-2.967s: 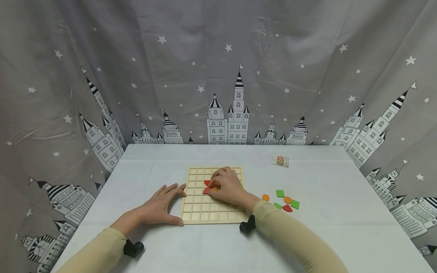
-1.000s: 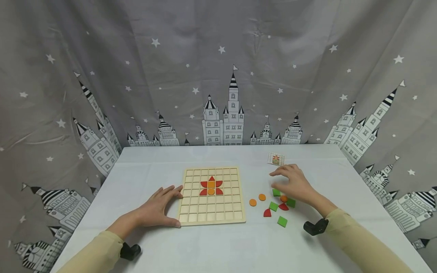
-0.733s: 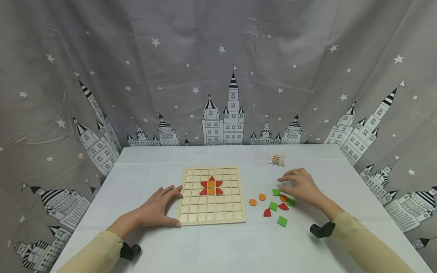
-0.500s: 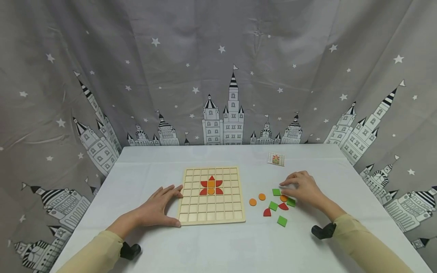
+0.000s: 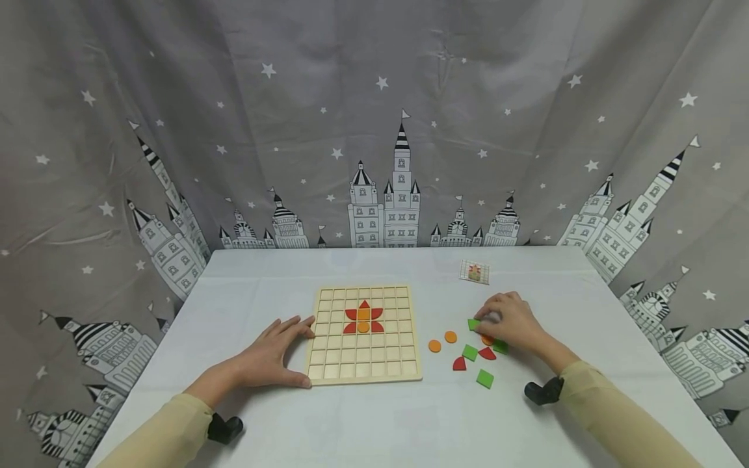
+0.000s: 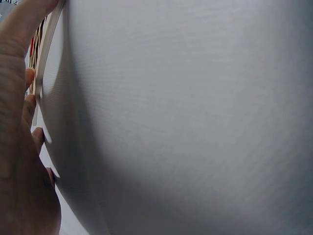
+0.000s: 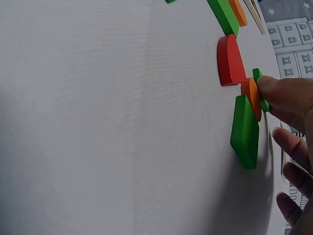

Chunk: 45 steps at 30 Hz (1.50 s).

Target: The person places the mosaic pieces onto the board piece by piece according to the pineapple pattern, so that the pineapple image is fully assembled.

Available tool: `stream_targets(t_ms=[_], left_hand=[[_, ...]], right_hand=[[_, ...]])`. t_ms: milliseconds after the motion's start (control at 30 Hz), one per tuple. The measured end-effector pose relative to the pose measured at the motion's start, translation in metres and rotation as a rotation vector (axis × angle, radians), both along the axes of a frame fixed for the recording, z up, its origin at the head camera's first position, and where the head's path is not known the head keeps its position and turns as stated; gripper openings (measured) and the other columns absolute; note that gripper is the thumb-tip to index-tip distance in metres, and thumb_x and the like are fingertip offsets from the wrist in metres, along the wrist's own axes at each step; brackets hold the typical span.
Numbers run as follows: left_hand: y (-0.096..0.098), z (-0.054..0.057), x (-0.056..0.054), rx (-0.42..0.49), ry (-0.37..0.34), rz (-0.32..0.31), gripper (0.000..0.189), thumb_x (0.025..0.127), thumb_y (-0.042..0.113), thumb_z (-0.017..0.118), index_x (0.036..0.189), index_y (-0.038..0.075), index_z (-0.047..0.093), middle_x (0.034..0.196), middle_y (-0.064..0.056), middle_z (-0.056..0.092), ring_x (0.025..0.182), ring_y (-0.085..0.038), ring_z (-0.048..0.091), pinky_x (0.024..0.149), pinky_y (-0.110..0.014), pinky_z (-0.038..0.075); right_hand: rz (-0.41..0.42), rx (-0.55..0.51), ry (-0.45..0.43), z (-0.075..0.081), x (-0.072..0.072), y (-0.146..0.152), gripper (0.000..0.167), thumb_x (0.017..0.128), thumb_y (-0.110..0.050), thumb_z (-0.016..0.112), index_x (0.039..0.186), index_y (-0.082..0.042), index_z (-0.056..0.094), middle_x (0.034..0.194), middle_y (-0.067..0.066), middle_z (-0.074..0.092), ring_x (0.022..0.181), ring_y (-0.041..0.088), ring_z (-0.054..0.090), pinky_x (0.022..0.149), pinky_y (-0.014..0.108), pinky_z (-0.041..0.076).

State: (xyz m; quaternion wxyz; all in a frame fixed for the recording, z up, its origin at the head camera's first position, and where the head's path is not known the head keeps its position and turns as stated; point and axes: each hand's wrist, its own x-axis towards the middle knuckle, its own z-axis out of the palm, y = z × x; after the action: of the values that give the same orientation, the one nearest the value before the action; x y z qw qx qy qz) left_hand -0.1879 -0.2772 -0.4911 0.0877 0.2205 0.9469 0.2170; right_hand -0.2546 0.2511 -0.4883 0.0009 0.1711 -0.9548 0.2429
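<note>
Two orange discs [image 5: 435, 346] (flat) leave a narrow lane beside the board [image 5: 363, 371].

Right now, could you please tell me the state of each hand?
Left hand: open, touching the grid board along its left edge.
Right hand: closed, pinching a green square.

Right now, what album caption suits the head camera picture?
Left hand touches a pale square gridded board; right hand pinches a flat green square tile.

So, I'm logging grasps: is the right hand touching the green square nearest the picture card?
Touching. The right wrist view shows it: the thumb of the right hand lies against the green square, overlapping its face.
</note>
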Motion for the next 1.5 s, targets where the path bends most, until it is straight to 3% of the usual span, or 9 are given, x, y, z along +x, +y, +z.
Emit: stream_targets(t_ms=[400, 1000, 1300, 1500], left_hand=[[0.001, 0.001, 0.000, 0.002, -0.008, -0.001, 0.091, 0.064, 0.079, 0.079, 0.132, 0.025, 0.052, 0.166, -0.003, 0.031, 0.153, -0.038, 0.021, 0.124, -0.061, 0.007], [0.000, 0.000, 0.000, -0.004, 0.000, -0.007, 0.091, 0.064, 0.081, 0.078, 0.132, 0.026, 0.051, 0.166, -0.003, 0.031, 0.153, -0.038, 0.021, 0.124, -0.061, 0.007], [0.000, 0.000, 0.001, -0.009, -0.007, 0.000, 0.091, 0.064, 0.080, 0.078, 0.132, 0.026, 0.051, 0.166, -0.002, 0.031, 0.153, -0.038, 0.021, 0.124, -0.061, 0.007], [0.000, -0.001, 0.000, -0.002, -0.006, -0.001, 0.090, 0.064, 0.080, 0.078, 0.131, 0.027, 0.051, 0.166, -0.002, 0.031, 0.153, -0.038, 0.021, 0.124, -0.061, 0.007]], right_hand=[[-0.019, -0.033, -0.043, -0.003, -0.004, 0.009, 0.027, 0.088, -0.035, 0.080, 0.110, -0.020, 0.079, 0.125, 0.014, 0.063, 0.129, 0.044, 0.038, 0.106, 0.068, 0.030], [-0.048, -0.090, -0.098, -0.011, -0.007, 0.014, 0.028, 0.086, -0.036, 0.082, 0.110, -0.021, 0.079, 0.125, 0.012, 0.059, 0.126, 0.041, 0.036, 0.105, 0.065, 0.030], [-0.046, -0.082, -0.076, -0.013, -0.007, 0.013, 0.026, 0.087, -0.035, 0.081, 0.109, -0.021, 0.079, 0.126, 0.014, 0.059, 0.127, 0.043, 0.036, 0.107, 0.067, 0.029], [-0.015, -0.050, 0.006, -0.012, -0.007, 0.012, 0.018, 0.087, -0.031, 0.081, 0.103, -0.022, 0.081, 0.120, 0.009, 0.061, 0.127, 0.040, 0.039, 0.107, 0.064, 0.031]])
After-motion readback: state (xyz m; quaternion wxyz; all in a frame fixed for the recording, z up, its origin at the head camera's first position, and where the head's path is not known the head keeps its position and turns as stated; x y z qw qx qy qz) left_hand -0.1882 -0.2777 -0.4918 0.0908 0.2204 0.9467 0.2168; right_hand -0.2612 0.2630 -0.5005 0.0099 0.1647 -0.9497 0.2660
